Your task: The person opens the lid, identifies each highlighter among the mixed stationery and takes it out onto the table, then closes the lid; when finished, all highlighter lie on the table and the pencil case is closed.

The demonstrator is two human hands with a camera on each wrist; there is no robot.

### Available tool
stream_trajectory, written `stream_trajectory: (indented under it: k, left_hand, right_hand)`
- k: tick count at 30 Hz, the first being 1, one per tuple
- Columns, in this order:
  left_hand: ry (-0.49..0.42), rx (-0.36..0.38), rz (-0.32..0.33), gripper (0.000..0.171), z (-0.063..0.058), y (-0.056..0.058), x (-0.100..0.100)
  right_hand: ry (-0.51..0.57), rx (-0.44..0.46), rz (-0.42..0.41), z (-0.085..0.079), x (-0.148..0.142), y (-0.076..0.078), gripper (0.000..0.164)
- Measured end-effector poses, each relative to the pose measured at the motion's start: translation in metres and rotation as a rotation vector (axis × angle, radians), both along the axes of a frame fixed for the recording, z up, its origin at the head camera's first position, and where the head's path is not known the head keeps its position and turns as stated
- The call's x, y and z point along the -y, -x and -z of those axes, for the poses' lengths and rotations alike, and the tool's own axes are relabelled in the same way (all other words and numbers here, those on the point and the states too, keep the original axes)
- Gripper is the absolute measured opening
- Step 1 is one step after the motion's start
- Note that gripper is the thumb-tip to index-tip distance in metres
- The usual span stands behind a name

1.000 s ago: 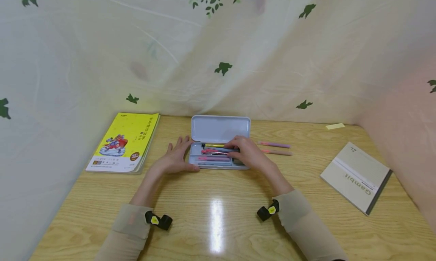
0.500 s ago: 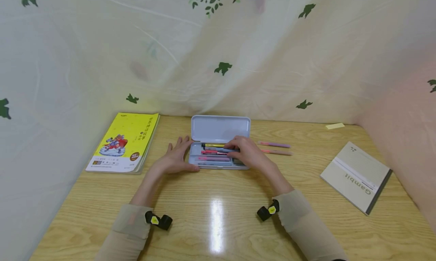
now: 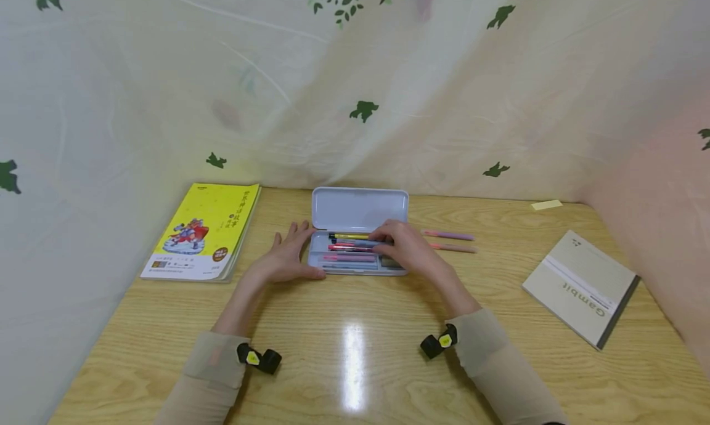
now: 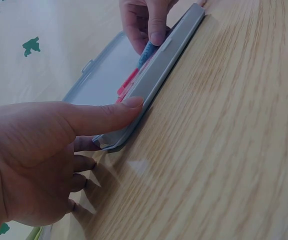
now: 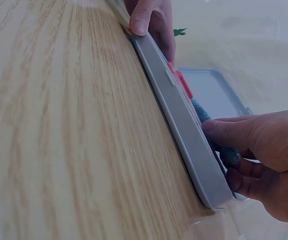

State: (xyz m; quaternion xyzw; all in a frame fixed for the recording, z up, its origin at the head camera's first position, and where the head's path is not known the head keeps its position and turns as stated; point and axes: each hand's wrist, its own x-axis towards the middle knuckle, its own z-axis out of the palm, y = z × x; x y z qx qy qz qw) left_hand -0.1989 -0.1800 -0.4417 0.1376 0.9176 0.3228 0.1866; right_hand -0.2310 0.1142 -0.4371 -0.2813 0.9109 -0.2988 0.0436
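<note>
A light blue metal pencil case (image 3: pixel 359 208) stands with its lid raised at the back of the table. My left hand (image 3: pixel 283 259) holds its left end, thumb along the front wall and index finger at the far side, the other fingers spread. Over the right part of the case, my right hand (image 3: pixel 402 243) pinches a blue patterned pen (image 5: pixel 200 111) between thumb and fingers. A red pen (image 4: pixel 128 82) lies beside it, with a yellow pencil (image 3: pixel 349 236) behind. A pink-and-purple pen (image 3: pixel 348 258) rests in the front compartment. My right fingers hide part of the contents.
Two pens, one purple (image 3: pixel 449 234) and one brownish (image 3: pixel 455 248), lie right of the case. A yellow book (image 3: pixel 208 218) is at the left, a grey notebook (image 3: pixel 577 289) at the right. A yellow paper strip (image 3: pixel 546 205) lies near the cloth backdrop (image 3: pixel 266 105).
My right hand has shifted very slightly to the right over the case. My left hand and the case have stayed where they were.
</note>
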Motion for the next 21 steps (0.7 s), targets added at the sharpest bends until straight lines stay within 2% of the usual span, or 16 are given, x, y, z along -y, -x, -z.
stream_trajectory:
  k: [9, 21]
  left_hand:
    - [0.008, 0.004, 0.004, 0.103, 0.000, 0.001, 0.001]
    - [0.018, 0.008, 0.000, 0.103, 0.001, 0.002, 0.000]
  right_hand:
    - [0.062, -0.048, 0.003, 0.002, -0.017, 0.002, 0.016]
    - [0.106, -0.110, 0.078, 0.006, -0.086, -0.012, 0.014]
